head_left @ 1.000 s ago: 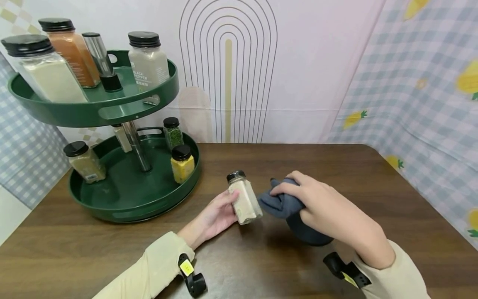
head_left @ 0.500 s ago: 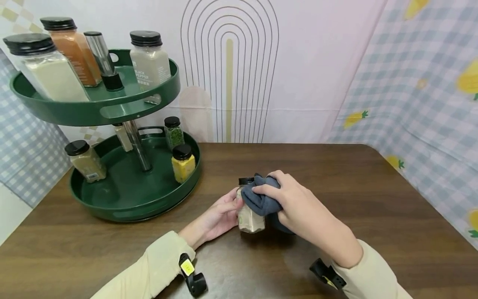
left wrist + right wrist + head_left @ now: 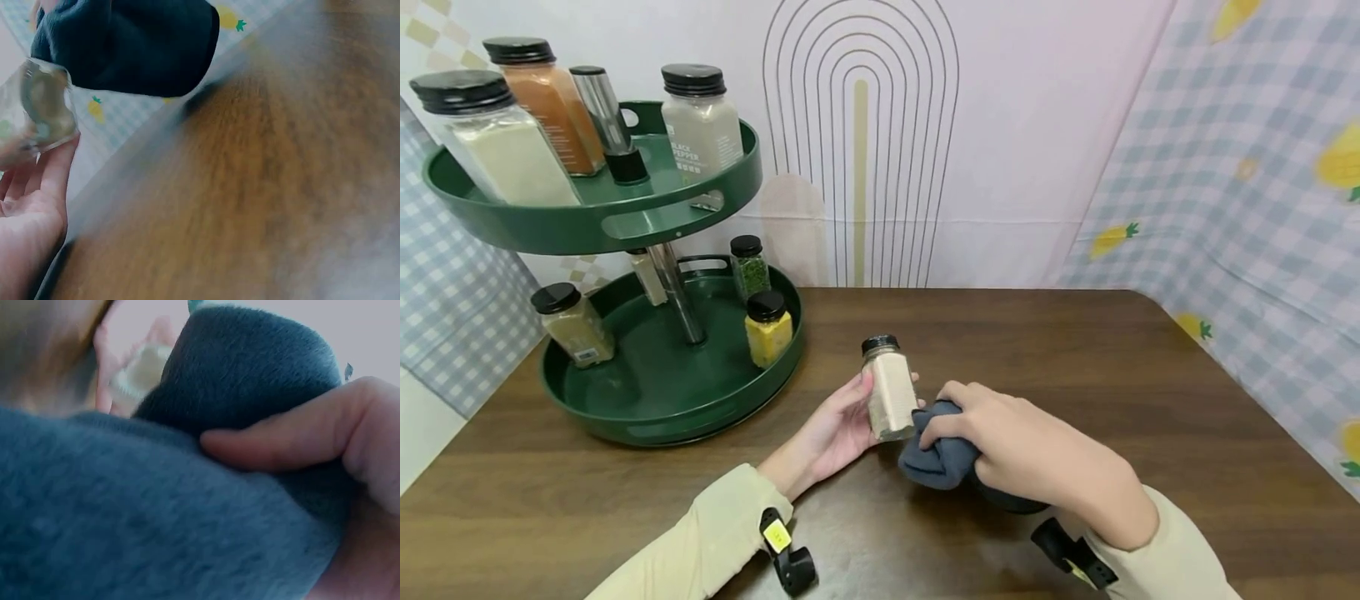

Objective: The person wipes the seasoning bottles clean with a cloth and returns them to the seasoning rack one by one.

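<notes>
My left hand [image 3: 838,429] grips a clear spice jar [image 3: 891,396] with a black lid and pale powder inside, tilted a little above the table. In the left wrist view the glass base of the jar [image 3: 50,106] shows, with fingers behind it. A bunched dark blue-grey cloth [image 3: 942,450] is held in my right hand [image 3: 1007,437], close to the lower right of the jar. Part of the cloth hangs down below that hand. The right wrist view is mostly filled by the cloth [image 3: 156,506], with the thumb [image 3: 275,444] pressing into its folds.
On the left stands a two-tier green turntable rack [image 3: 662,429]. Its upper tier [image 3: 647,225] bears large jars, including a black pepper jar [image 3: 700,133]. Smaller jars stand below, among them a yellow one [image 3: 767,333]. The brown wooden table [image 3: 1037,350] ends at a patterned backdrop.
The cloth came left onto the jar half a second ago, then drew down and off it. The jar is now lifted slightly and turned, its side uncovered.
</notes>
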Tool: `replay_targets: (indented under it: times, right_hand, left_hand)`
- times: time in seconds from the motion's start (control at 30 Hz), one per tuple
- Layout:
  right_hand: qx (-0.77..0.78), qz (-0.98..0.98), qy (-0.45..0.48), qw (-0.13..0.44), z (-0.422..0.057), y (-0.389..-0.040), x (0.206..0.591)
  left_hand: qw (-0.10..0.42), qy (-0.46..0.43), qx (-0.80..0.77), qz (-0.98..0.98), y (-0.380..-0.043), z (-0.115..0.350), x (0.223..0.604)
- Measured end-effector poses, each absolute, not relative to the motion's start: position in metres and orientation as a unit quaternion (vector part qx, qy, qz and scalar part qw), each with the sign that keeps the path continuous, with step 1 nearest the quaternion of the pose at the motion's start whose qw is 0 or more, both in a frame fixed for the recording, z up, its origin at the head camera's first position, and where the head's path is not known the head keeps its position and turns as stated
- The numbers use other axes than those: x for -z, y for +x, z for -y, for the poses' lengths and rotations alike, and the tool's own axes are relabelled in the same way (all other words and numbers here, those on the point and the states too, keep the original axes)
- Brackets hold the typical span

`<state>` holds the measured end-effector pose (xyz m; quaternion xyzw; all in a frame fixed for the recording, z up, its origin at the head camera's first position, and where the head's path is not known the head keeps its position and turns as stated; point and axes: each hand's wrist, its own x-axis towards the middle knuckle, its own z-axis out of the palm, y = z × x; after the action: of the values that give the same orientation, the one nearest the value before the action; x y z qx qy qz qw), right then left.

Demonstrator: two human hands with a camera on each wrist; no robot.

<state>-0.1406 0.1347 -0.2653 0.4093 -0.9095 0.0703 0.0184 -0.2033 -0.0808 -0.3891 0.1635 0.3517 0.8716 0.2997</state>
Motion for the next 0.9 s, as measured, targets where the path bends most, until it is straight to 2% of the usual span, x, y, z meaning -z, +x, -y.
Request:
replay_targets:
  times: [0.1, 0.3, 0.43, 0.63, 0.9]
  right_hand:
    - [-0.091, 0.915, 0.39, 0.046, -0.139, -0.143, 0.261]
    - [-0.132, 0.923, 0.332, 0.142, -0.138, -0.152, 0.266]
    - [-0.15, 0.923, 0.315, 0.162, -0.131, -0.156, 0.273]
    - [-0.139, 0.929, 0.315, 0.135, -0.128, -0.156, 0.279]
    - [-0.113, 0.923, 0.366, 0.02, -0.137, -0.151, 0.271]
  left_hand:
    - [0.301, 0.151, -0.878, -0.341, -0.202, 0.081, 0.389]
    - [0.314, 0.17, -0.87, -0.341, -0.2, 0.08, 0.39]
    - [0.326, 0.202, -0.847, -0.368, -0.199, 0.08, 0.39]
    - [0.33, 0.215, -0.832, -0.39, -0.199, 0.078, 0.39]
    - [0.326, 0.17, -0.843, -0.392, -0.201, 0.079, 0.387]
